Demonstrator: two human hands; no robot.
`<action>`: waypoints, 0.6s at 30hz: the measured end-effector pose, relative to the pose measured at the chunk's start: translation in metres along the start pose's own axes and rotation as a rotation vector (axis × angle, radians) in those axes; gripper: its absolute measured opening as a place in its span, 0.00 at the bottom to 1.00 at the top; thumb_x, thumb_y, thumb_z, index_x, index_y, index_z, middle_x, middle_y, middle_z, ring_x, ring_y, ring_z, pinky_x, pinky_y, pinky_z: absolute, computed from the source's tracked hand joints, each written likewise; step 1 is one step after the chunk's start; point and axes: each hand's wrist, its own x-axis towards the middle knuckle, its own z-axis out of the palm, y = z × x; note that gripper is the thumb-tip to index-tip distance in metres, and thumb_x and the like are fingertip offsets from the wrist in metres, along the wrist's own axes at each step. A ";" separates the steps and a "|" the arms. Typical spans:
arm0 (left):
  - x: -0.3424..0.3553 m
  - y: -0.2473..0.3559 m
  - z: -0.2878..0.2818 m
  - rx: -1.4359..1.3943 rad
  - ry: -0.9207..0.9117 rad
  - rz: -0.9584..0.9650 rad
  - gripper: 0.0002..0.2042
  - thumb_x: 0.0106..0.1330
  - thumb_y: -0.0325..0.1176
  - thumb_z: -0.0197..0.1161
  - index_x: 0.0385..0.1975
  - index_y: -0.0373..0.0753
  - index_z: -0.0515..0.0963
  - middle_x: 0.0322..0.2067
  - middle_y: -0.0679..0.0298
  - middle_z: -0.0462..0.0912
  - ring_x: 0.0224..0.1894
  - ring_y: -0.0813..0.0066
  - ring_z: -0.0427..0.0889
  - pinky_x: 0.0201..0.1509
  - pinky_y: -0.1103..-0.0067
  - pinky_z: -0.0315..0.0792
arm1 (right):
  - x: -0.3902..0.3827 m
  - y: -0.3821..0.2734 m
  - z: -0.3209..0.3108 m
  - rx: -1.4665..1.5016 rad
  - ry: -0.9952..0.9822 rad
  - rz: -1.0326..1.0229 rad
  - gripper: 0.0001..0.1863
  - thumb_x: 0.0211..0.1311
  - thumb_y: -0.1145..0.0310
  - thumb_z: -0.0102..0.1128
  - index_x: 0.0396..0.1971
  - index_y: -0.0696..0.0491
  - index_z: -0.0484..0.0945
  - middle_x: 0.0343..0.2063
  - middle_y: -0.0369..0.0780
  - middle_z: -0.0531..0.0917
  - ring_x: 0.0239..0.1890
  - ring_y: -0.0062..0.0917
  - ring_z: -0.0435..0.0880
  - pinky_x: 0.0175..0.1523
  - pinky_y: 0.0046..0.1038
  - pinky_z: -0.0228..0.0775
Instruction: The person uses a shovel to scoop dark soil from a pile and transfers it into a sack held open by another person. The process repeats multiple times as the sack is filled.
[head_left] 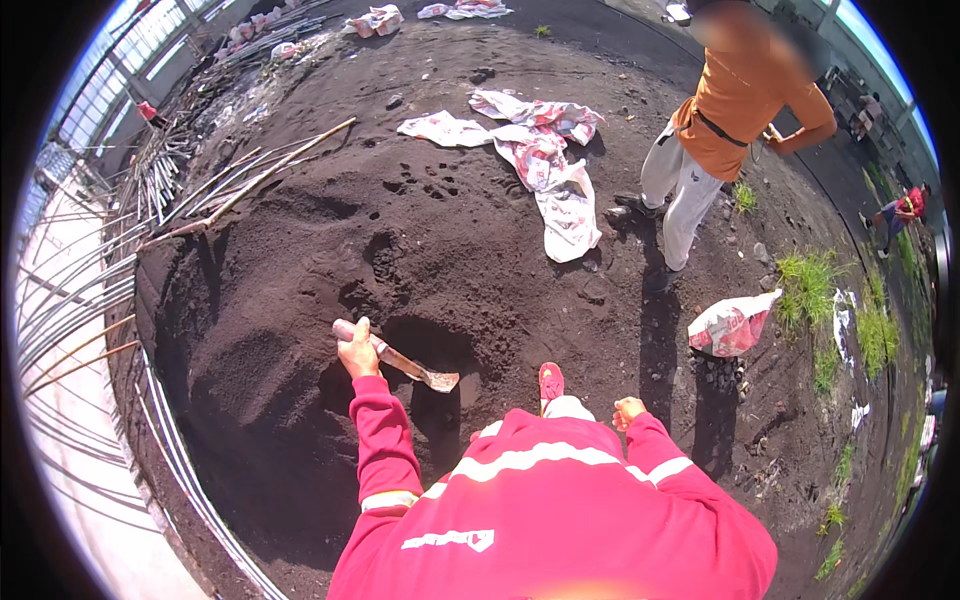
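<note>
My left hand (358,350) grips the handle of a short shovel (402,365), whose metal blade (440,381) points right over a dark hollow in the dark sand (255,360). My right hand (628,410) is at my right side with its fingers curled; I cannot make out whether anything is inside them. My red shoe (551,383) shows between my hands, and a white-and-red filled sack (735,322) sits on the ground to the right of them.
A person in an orange shirt (740,100) stands ahead right; others are farther off (905,208). Crumpled sacks (565,215) lie ahead. Bamboo poles (280,165), long rods (180,460) and a pale concrete strip (85,480) run along the left. Grass tufts (805,285) grow right.
</note>
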 end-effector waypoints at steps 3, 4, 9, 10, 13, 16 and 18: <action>-0.018 0.002 -0.021 0.007 0.065 -0.020 0.18 0.55 0.36 0.69 0.36 0.28 0.75 0.31 0.60 0.78 0.31 0.73 0.77 0.38 0.75 0.72 | 0.010 -0.024 0.003 -0.068 -0.039 -0.061 0.11 0.65 0.63 0.53 0.43 0.51 0.73 0.30 0.41 0.80 0.26 0.29 0.82 0.26 0.32 0.72; -0.025 0.003 -0.029 0.008 0.071 0.031 0.19 0.54 0.37 0.69 0.37 0.27 0.75 0.33 0.60 0.78 0.32 0.73 0.77 0.39 0.75 0.72 | 0.013 -0.035 0.005 -0.076 -0.088 -0.091 0.10 0.65 0.63 0.53 0.43 0.51 0.73 0.28 0.41 0.80 0.25 0.29 0.82 0.25 0.32 0.72; -0.048 0.003 -0.067 -0.012 0.144 -0.012 0.19 0.55 0.37 0.69 0.40 0.29 0.75 0.34 0.61 0.78 0.33 0.75 0.77 0.38 0.77 0.73 | 0.023 -0.088 0.021 -0.146 -0.111 -0.158 0.08 0.65 0.63 0.54 0.40 0.50 0.72 0.24 0.38 0.78 0.22 0.27 0.80 0.23 0.31 0.70; -0.051 0.000 -0.075 -0.006 0.156 -0.002 0.18 0.56 0.37 0.68 0.40 0.30 0.75 0.34 0.63 0.78 0.32 0.76 0.77 0.36 0.78 0.73 | 0.023 -0.097 0.026 -0.157 -0.123 -0.171 0.08 0.65 0.64 0.54 0.39 0.50 0.71 0.23 0.36 0.77 0.20 0.26 0.79 0.22 0.30 0.70; -0.065 -0.011 -0.104 0.020 0.200 -0.059 0.19 0.55 0.37 0.69 0.41 0.29 0.76 0.35 0.61 0.79 0.33 0.74 0.77 0.37 0.76 0.73 | 0.023 -0.116 0.044 -0.231 -0.153 -0.258 0.08 0.64 0.64 0.52 0.40 0.49 0.71 0.24 0.37 0.78 0.21 0.26 0.80 0.24 0.31 0.73; -0.079 -0.026 -0.130 0.013 0.198 -0.064 0.17 0.56 0.35 0.66 0.41 0.30 0.76 0.33 0.62 0.79 0.32 0.75 0.77 0.36 0.75 0.73 | 0.022 -0.126 0.058 -0.211 -0.199 -0.251 0.09 0.63 0.63 0.54 0.40 0.49 0.72 0.24 0.37 0.80 0.20 0.24 0.80 0.22 0.29 0.71; -0.088 -0.033 -0.145 0.014 0.213 -0.167 0.15 0.56 0.32 0.65 0.40 0.31 0.75 0.28 0.64 0.76 0.28 0.75 0.76 0.32 0.76 0.72 | 0.020 -0.128 0.062 -0.159 -0.226 -0.236 0.07 0.64 0.65 0.54 0.39 0.50 0.71 0.20 0.37 0.77 0.16 0.22 0.76 0.18 0.27 0.66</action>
